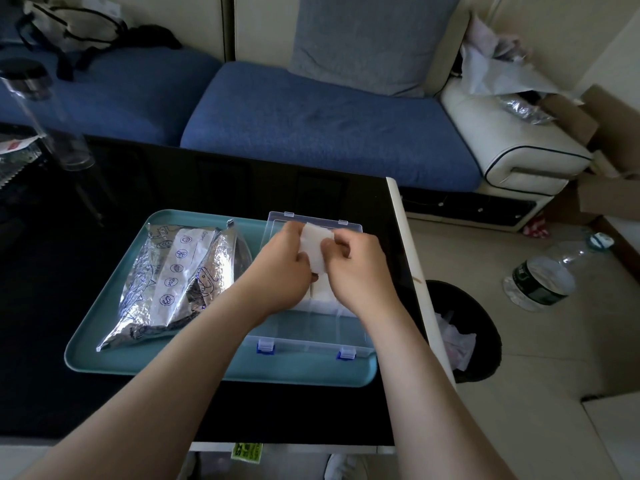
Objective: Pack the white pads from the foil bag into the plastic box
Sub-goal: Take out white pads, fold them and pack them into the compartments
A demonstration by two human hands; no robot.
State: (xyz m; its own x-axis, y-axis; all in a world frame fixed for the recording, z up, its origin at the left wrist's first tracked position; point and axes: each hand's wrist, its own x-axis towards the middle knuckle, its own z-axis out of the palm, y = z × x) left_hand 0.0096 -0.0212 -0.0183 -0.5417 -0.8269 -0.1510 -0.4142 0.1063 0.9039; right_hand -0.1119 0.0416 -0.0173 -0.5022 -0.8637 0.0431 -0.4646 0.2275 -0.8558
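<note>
Black tabletop (173,188) carrying teal tray (104,358), blue sofa (311,126) sitting behind. White pad (313,242) hanging over plastic box (311,337). Left hand (284,271) and right hand (356,268) both pinching it, fingers curling on opposite edges, likely squaring it for laying flat on stacked pads (325,289) inside. Box lying lid-open on tray's right. Foil bag (173,282) lying just beside on left, keeping reach short. Bag showing fish-style icons; small wording too blurred for reading.

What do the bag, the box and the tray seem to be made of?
Foil bag: shiny metallic film, judging by bright crinkles. Tray: probably matte teal plastic, smooth rounded rim. Plastic box: clear rigid plastic; the tray shows through it.
</note>
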